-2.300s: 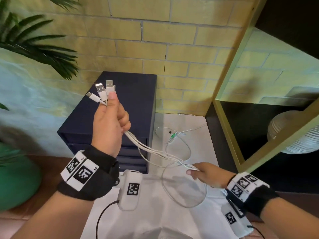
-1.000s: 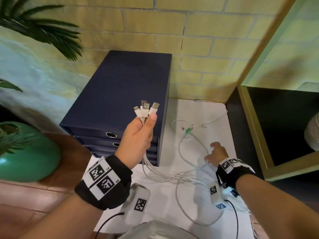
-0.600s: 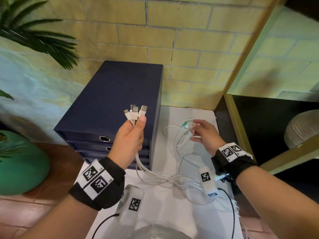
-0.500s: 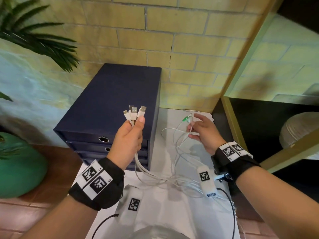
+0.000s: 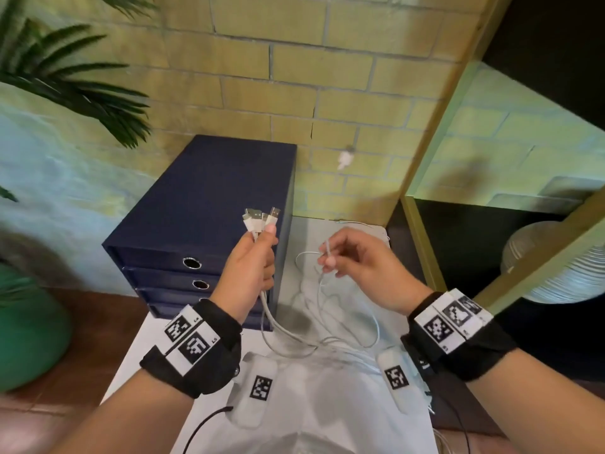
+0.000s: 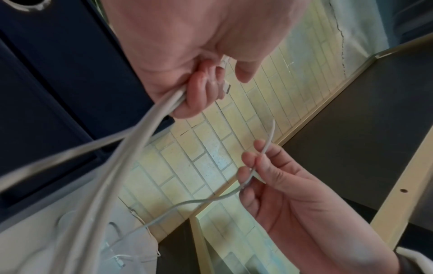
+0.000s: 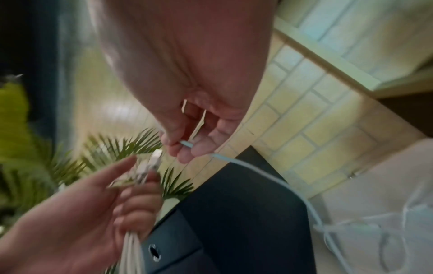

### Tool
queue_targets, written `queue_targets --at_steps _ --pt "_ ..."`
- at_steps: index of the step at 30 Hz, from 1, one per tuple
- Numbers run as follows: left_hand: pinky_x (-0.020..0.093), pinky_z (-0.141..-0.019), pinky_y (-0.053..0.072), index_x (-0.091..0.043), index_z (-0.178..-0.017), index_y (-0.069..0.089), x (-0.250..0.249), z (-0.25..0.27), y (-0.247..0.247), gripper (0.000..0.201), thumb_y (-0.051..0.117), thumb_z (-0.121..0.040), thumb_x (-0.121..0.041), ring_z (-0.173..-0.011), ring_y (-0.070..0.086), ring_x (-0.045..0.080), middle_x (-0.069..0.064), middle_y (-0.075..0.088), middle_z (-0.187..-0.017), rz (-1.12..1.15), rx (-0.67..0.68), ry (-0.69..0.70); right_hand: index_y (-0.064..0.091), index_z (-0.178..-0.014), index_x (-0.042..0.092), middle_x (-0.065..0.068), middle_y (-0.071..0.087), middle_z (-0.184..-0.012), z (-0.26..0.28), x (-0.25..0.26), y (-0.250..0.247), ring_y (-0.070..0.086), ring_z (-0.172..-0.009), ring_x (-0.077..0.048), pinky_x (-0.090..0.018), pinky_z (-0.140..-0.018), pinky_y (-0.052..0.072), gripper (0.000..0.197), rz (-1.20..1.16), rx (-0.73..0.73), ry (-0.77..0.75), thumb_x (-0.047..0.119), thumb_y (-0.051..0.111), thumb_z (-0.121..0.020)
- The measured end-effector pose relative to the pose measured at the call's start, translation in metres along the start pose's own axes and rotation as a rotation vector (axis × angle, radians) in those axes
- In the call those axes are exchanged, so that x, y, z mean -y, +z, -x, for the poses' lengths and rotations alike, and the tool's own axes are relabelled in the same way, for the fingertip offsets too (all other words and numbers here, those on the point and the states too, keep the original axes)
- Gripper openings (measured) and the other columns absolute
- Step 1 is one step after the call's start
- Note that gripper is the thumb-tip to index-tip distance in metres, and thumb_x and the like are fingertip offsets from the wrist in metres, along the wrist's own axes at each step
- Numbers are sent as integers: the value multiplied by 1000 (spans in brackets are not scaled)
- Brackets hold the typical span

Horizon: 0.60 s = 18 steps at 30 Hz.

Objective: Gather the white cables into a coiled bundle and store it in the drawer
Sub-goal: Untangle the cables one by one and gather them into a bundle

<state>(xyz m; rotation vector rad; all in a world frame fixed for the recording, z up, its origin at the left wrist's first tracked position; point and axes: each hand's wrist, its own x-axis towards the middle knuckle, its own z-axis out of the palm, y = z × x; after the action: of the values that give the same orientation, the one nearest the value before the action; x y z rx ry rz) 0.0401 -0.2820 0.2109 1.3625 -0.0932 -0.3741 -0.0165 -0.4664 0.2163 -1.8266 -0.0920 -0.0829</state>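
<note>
My left hand (image 5: 253, 260) grips several white cables (image 5: 281, 332) just below their USB plugs (image 5: 260, 219), which stick up above my thumb. The cables hang from this fist and loop over the white surface (image 5: 330, 407). In the left wrist view the strands (image 6: 121, 157) leave my left hand (image 6: 199, 83) toward the camera. My right hand (image 5: 347, 260) pinches a thin white cable (image 5: 327, 253) near its end, lifted off the surface; the same pinch shows as the right hand (image 7: 185, 146) on the thin cable (image 7: 257, 170). The dark blue drawer unit (image 5: 199, 224) stands behind my left hand, its drawers closed.
A yellow brick wall (image 5: 294, 93) runs behind. A green pot (image 5: 29, 326) with a palm plant stands at left. At right stands a wooden-framed black shelf (image 5: 422, 244) holding a ribbed white object (image 5: 556, 263). A small white fitting (image 5: 344, 158) is on the wall.
My right hand left the surface, took the thin cable by its far end and raised it toward the left hand. The left hand kept its grip on the plug ends.
</note>
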Motion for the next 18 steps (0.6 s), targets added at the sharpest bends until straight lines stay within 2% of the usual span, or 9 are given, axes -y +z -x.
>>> queue_targets --at_steps 2,5,8,10,11,14,18 --pt "20 -41 16 -17 -83 45 0 0 5 28 43 -95 -42 -40 21 4 -7 28 -54 45 6 -16 61 -88 16 -13 65 -85 9 0 9 63 -78 -18 -22 -70 49 19 102 106 -19 -3 59 -87" --pt "20 -39 16 -19 -78 42 0 0 12 27 43 -96 -40 -39 22 4 -6 31 -57 88 23 -55 64 -94 9 -15 67 -85 18 -6 18 62 -76 -14 -15 -70 47 13 189 161 -15 -1 60 -87" --pt "21 -40 16 -18 -78 42 -1 3 15 18 42 -95 -25 -37 24 5 -5 37 -59 168 31 -85 63 -97 8 -10 63 -82 26 -12 23 61 -72 -12 -14 -68 46 12 218 185 24 1 59 -88" --pt "21 -40 16 -16 -78 41 -1 5 16 15 39 -93 -18 -38 26 5 -3 39 -64 202 46 -85 63 -99 7 -13 63 -83 29 -15 25 60 -72 -15 -14 -67 47 13 240 196 27 2 59 -88" --pt "21 -40 16 -16 -78 41 -1 6 16 14 40 -93 -17 -38 26 5 -3 39 -66 197 44 -76 63 -99 8 -15 65 -85 30 -16 26 61 -72 -17 -16 -68 49 13 265 190 11 2 58 -89" --pt "20 -40 18 -16 -82 41 1 8 15 13 48 -94 -19 -40 28 4 -2 42 -70 93 8 -30 66 -97 10 -13 66 -90 32 -19 26 63 -79 -21 -34 -79 54 14 329 151 -46 3 59 -88" --pt "18 -41 21 -18 -80 41 1 12 14 17 51 -94 -19 -42 32 2 -2 41 -66 41 32 4 66 -99 13 -5 66 -93 33 -23 26 63 -84 -17 -35 -81 52 16 444 140 -93 3 59 -87"
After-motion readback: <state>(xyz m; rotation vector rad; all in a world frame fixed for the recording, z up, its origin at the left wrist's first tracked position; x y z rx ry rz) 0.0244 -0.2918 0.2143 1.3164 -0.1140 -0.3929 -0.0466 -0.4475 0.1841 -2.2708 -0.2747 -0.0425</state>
